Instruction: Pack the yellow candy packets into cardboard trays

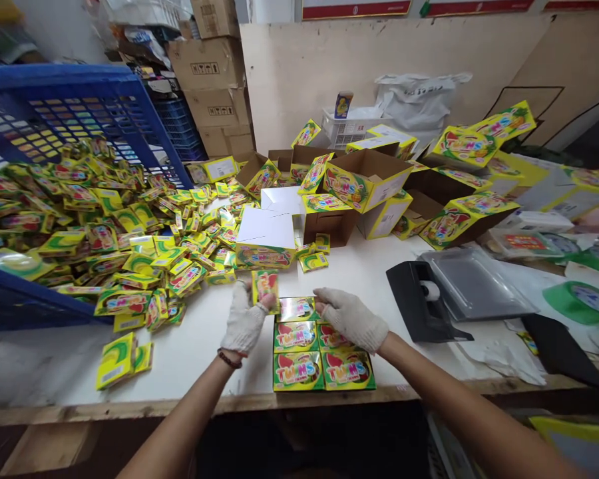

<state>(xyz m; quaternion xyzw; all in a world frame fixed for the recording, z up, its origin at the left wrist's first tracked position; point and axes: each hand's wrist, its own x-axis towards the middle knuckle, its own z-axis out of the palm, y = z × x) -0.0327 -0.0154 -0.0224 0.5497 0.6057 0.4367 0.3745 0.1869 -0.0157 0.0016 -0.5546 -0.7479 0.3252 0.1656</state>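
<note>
My left hand (245,318), in a white knit glove with bare fingertips, is closed on a small yellow-green candy box (265,290) held upright. The box is just behind the left column of a block of flat "Twins" candy boxes (298,370) lying in two columns at the table's front edge. My right hand (352,318), gloved the same way, lies over the block's back right corner with its fingers stretched out. It covers part of the boxes there, so what is under the palm is hidden. A white-topped display carton (265,229) stands behind my left hand.
A blue crate (80,76) on its side spills many small candy boxes (130,233) across the left. Open display cartons (367,173) are piled at the back. To the right are a black tape dispenser (419,299), a clear plastic tray (474,283) and green tape (582,301).
</note>
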